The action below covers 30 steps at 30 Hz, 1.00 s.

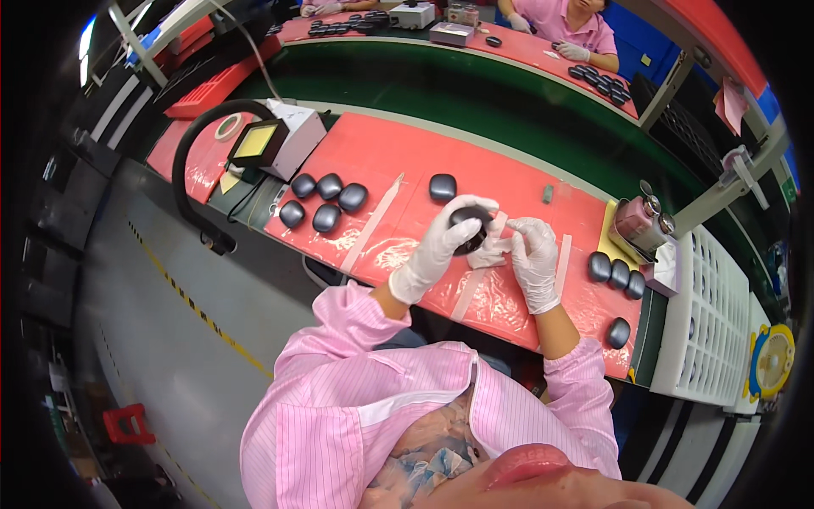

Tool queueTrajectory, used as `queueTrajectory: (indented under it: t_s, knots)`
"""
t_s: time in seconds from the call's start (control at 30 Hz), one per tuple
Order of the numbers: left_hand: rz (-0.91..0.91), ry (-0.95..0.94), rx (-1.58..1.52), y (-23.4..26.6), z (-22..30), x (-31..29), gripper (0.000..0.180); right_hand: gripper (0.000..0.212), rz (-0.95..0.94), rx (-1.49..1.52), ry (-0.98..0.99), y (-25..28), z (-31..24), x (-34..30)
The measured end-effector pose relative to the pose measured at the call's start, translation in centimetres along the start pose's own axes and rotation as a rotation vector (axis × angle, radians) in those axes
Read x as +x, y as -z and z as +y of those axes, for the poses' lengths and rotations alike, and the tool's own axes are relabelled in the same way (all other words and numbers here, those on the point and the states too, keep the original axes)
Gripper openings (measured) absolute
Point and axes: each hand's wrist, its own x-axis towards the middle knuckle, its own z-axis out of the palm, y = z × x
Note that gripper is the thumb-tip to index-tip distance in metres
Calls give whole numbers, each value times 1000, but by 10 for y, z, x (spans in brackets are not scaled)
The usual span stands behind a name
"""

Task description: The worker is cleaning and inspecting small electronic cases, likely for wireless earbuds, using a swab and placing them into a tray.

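Observation:
My left hand [431, 254], in a white glove, grips a dark, glossy rounded case [469, 227] above the pink-covered table. To its right is my right hand [536, 263], also gloved, with thumb and fingers pinched together close to the case. Whatever sits in that pinch is too small to make out. A crumpled white cloth [487, 256] lies between the two hands. Just beyond the left hand rests another dark rounded case [442, 187]. Several similar cases [328, 187] stand grouped at the left, and more cases [620, 272] sit in a row at the right.
A fume extractor box [292, 140] with a bent black hose [182, 161] stands at the left. Pump bottles [640, 220], a tissue box [664, 267] and a white slotted rack [708, 318] line the right. Across the green strip, a co-worker [585, 34] sits at another table.

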Motion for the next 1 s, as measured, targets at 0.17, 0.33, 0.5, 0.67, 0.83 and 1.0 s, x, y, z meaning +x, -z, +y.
queueTrajectory:
  t_s: [0.17,0.33,0.5,0.67,0.83,1.0]
  knots:
    - [-130,286,-140,42,51,-107,68,19,-15,22,-14,-5,-2,-5]
    - [142,496,-329,135,36,-209,65,18,-29,-7,-6,-8,0,-2]
    - [1031,152,-765,266,22,-255,60,18,6,-83,39,-10,-6,-5]
    - [1436,-221,-689,383,41,-268,50,18,-14,-152,-48,-13,-13,-6]
    - [1560,-62,-529,434,33,-246,45,19,-43,-267,-31,-12,-19,-2]
    - [1649,-39,-396,480,8,-256,51,20,-11,-412,-11,-17,-22,8]
